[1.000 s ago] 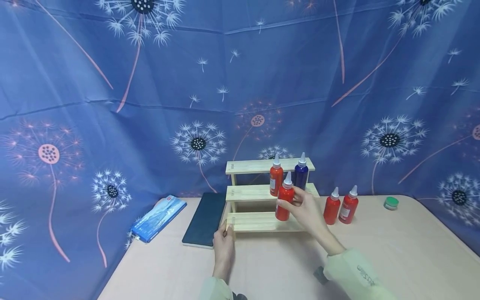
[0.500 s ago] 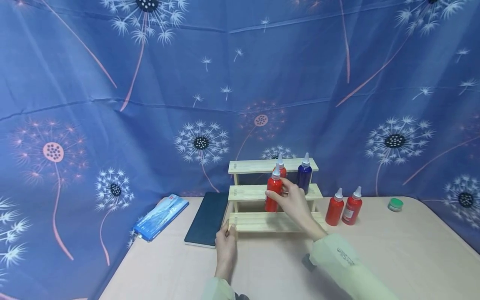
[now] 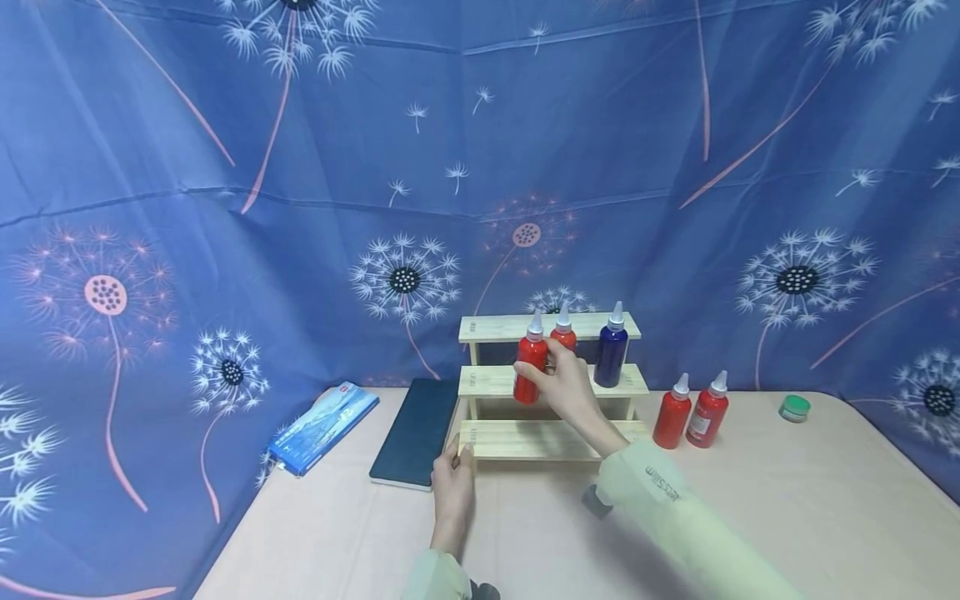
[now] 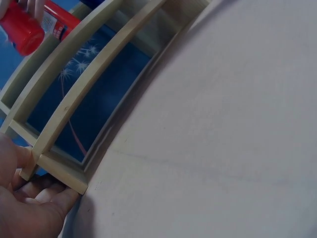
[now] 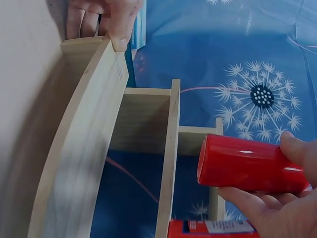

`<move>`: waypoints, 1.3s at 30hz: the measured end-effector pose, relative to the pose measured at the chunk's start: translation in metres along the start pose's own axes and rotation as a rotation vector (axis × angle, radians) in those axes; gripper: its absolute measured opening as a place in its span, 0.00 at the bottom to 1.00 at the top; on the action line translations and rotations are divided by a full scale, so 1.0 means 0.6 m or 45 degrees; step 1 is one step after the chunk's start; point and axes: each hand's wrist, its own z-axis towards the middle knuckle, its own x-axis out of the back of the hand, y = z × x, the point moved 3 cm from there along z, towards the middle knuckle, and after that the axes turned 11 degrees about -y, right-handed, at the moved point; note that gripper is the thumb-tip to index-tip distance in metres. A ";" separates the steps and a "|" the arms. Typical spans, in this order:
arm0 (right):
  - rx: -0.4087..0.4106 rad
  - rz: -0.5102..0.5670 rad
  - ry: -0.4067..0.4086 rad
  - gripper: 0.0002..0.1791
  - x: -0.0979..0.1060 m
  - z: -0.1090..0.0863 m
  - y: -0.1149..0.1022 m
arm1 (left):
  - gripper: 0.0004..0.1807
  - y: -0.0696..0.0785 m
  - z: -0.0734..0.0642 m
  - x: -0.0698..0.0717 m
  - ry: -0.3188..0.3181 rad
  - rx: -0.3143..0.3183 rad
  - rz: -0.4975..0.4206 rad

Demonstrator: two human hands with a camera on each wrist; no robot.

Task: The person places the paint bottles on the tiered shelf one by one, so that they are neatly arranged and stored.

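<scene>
My right hand [image 3: 566,382] grips a red squeeze bottle [image 3: 530,367] with a pale pointed cap, close over the middle tier of a three-tier wooden shelf [image 3: 517,442]. In the right wrist view the held bottle [image 5: 247,163] shows its base, with thumb and fingers round its side. My left hand [image 3: 453,483] holds the left end of the lowest tier; the left wrist view shows its thumb and fingers pinching that wooden corner [image 4: 62,173]. On the middle tier stand another red bottle [image 3: 562,335], partly hidden behind my right hand, and a dark blue bottle [image 3: 611,357] farther right.
Two more red bottles [image 3: 671,417] stand on the table right of the shelf. Beyond them sits a small green-lidded jar [image 3: 795,407]. Left of the shelf lie a dark notebook [image 3: 416,433] and a blue flat package [image 3: 324,427]. A patterned blue cloth [image 3: 300,275] hangs behind.
My right hand has carried the red bottle leftward and back, from in front of the other red bottle to its left. My left hand has stayed on the shelf's corner.
</scene>
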 end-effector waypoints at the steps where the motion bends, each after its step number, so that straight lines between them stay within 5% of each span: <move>1: 0.006 0.001 -0.002 0.27 -0.002 0.003 -0.002 | 0.24 0.000 0.000 0.000 -0.001 -0.005 -0.003; 24: 0.030 -0.039 -0.023 0.25 -0.041 0.058 0.007 | 0.24 0.001 0.004 0.006 -0.012 0.002 -0.032; 39: 0.015 -0.091 -0.009 0.28 -0.050 0.066 0.017 | 0.24 0.000 0.007 0.006 0.001 -0.017 -0.034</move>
